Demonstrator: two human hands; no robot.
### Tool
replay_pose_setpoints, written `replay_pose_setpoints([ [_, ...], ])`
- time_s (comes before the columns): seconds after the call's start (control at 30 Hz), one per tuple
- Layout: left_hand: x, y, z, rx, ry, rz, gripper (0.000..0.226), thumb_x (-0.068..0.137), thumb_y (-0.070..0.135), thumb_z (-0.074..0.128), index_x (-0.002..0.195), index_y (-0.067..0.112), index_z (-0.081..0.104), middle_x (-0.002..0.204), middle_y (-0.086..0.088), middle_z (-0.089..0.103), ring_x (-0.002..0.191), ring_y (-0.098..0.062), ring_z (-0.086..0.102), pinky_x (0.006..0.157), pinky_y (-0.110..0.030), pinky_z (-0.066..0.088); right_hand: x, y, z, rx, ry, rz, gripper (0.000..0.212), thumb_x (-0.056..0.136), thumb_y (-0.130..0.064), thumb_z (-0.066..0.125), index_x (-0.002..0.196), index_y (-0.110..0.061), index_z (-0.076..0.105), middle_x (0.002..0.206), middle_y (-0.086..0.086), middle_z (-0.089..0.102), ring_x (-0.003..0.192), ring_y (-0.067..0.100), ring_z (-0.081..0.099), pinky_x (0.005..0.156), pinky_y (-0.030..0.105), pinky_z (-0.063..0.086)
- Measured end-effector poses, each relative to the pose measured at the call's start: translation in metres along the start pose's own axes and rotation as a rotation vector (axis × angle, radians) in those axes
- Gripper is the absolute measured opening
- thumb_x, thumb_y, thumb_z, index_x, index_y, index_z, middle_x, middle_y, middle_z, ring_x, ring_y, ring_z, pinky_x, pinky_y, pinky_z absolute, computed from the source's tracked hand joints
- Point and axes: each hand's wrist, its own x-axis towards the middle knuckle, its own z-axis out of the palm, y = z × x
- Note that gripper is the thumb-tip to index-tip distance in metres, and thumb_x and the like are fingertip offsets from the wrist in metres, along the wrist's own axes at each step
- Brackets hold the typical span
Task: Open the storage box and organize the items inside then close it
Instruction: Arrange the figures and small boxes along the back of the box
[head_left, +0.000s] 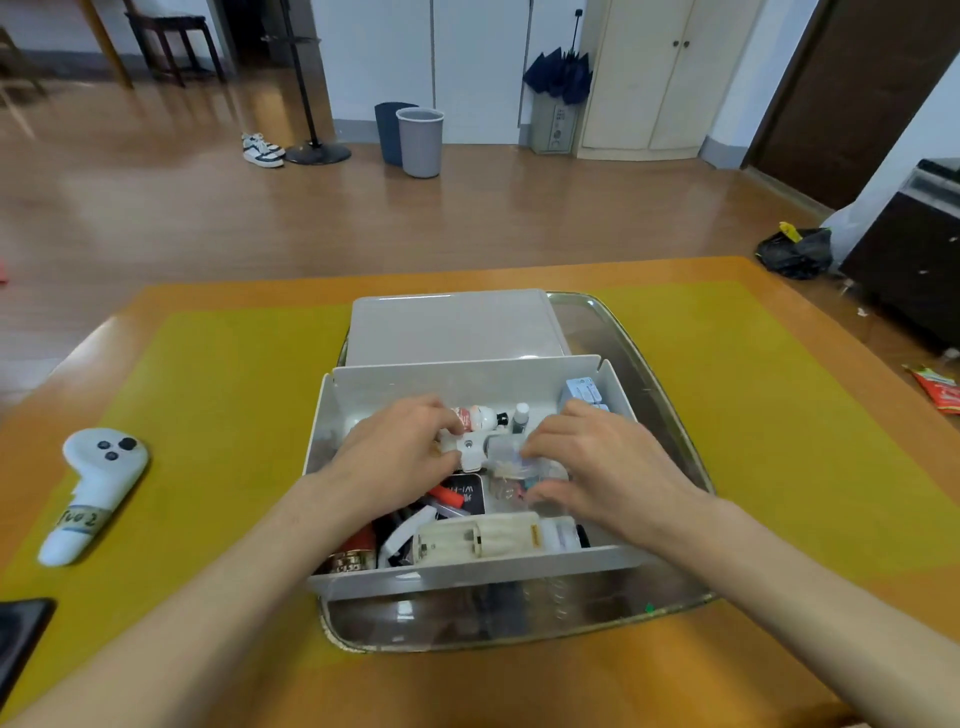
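The storage box (587, 558) is seen open on a metal tray (649, 374) on the table (234, 395), its lid (452, 327) laid flat just behind it, so the sorting step is judged to be in hand. Both hands are lowered into the box: the left hand (395, 452) is curled around a small white part (467, 449) beside a little bottle (480, 417), while a clear plastic packet (511, 470) is pinched by the right hand (597, 467). Loose items are crowded at the near end. Next, these pieces would likely need placing neatly before the lid is fetched. A white controller (93, 488) lies well apart, to the left.
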Motion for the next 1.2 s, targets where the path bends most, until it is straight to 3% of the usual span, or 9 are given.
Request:
replay_pose_setpoints([
  [0.23, 0.008, -0.002, 0.001, 0.011, -0.01, 0.008, 0.026, 0.09, 0.039, 0.06, 0.115, 0.034, 0.066, 0.107, 0.014, 0.058, 0.101, -0.014, 0.057, 0.067, -0.03, 0.042, 0.002, 0.028, -0.006, 0.121, -0.19, 0.011, 0.021, 0.092, -0.029, 0.067, 0.112, -0.034, 0.072, 0.11, -0.019, 0.068, 0.105, 0.008, 0.052, 0.082, 0.029, 0.047],
  [0.33, 0.018, 0.007, -0.002, -0.021, 0.033, 0.059, 0.024, 0.093, 0.034, 0.058, 0.115, 0.031, 0.067, 0.11, 0.013, 0.06, 0.104, -0.015, 0.058, 0.073, -0.032, 0.047, 0.008, 0.034, -0.007, 0.035, -0.248, 0.033, 0.034, 0.084, -0.043, 0.069, 0.116, -0.034, 0.069, 0.113, -0.017, 0.064, 0.108, 0.011, 0.051, 0.088, 0.033, 0.046],
  [0.47, 0.042, 0.022, -0.002, -0.003, 0.029, 0.084, 0.032, 0.094, 0.03, 0.06, 0.126, 0.029, 0.061, 0.122, 0.01, 0.058, 0.112, -0.017, 0.057, 0.087, -0.039, 0.051, 0.014, 0.029, 0.01, -0.082, -0.283, -0.013, 0.04, 0.081, -0.043, 0.07, 0.12, -0.033, 0.067, 0.115, -0.009, 0.056, 0.11, 0.018, 0.05, 0.089, 0.033, 0.037],
  [0.63, 0.058, 0.018, 0.008, 0.101, -0.055, -0.009, 0.028, 0.092, 0.029, 0.062, 0.12, 0.028, 0.065, 0.122, 0.003, 0.064, 0.112, -0.024, 0.059, 0.085, -0.037, 0.051, 0.02, 0.031, 0.014, -0.174, -0.343, -0.023, 0.058, 0.076, -0.066, 0.068, 0.123, -0.033, 0.065, 0.114, -0.006, 0.055, 0.109, 0.018, 0.049, 0.087, 0.035, 0.036],
  [0.77, 0.067, 0.017, 0.009, 0.067, -0.079, -0.014, 0.018, 0.089, 0.022, 0.065, 0.107, 0.023, 0.068, 0.105, -0.003, 0.068, 0.102, -0.029, 0.062, 0.08, -0.039, 0.052, 0.022, 0.031, 0.013, -0.155, -0.373, -0.028, 0.058, 0.075, -0.063, 0.069, 0.125, -0.034, 0.065, 0.114, -0.006, 0.054, 0.108, 0.018, 0.054, 0.097, 0.036, 0.037],
  [0.87, 0.072, 0.022, 0.009, 0.17, -0.116, 0.025, 0.008, 0.088, 0.016, 0.064, 0.096, 0.02, 0.064, 0.099, -0.008, 0.064, 0.101, -0.034, 0.06, 0.069, -0.034, 0.04, 0.024, 0.03, 0.014, -0.175, -0.385, -0.036, 0.057, 0.075, -0.058, 0.071, 0.126, -0.034, 0.064, 0.115, -0.005, 0.053, 0.108, 0.019, 0.054, 0.1, 0.038, 0.036],
  [1.0, 0.079, 0.027, 0.009, 0.284, -0.159, 0.042, 0.026, 0.088, 0.011, 0.062, 0.112, 0.018, 0.067, 0.111, -0.01, 0.065, 0.105, -0.035, 0.061, 0.072, -0.037, 0.046, 0.024, 0.03, 0.012, -0.18, -0.364, -0.031, 0.054, 0.077, -0.057, 0.07, 0.124, -0.033, 0.065, 0.116, -0.005, 0.055, 0.109, 0.019, 0.055, 0.101, 0.038, 0.036],
  [1.1, 0.079, 0.02, 0.009, 0.251, -0.108, 0.057, 0.022, 0.088, 0.022, 0.064, 0.109, 0.018, 0.065, 0.107, -0.009, 0.066, 0.101, -0.034, 0.061, 0.073, -0.037, 0.047, 0.019, 0.036, 0.002, -0.159, -0.295, 0.01, 0.049, 0.073, -0.057, 0.063, 0.117, -0.034, 0.068, 0.109, -0.011, 0.056, 0.103, 0.017, 0.057, 0.096, 0.034, 0.04],
  [1.2, 0.07, 0.01, 0.012, 0.167, -0.028, 0.08, 0.031, 0.087, 0.043, 0.066, 0.106, 0.018, 0.059, 0.101, -0.003, 0.059, 0.093, -0.031, 0.06, 0.076, -0.041, 0.051, 0.012, 0.043, -0.012, 0.023, -0.183, 0.12, 0.044, 0.071, -0.059, 0.061, 0.108, -0.037, 0.068, 0.101, -0.018, 0.058, 0.092, 0.011, 0.059, 0.076, 0.029, 0.045],
])
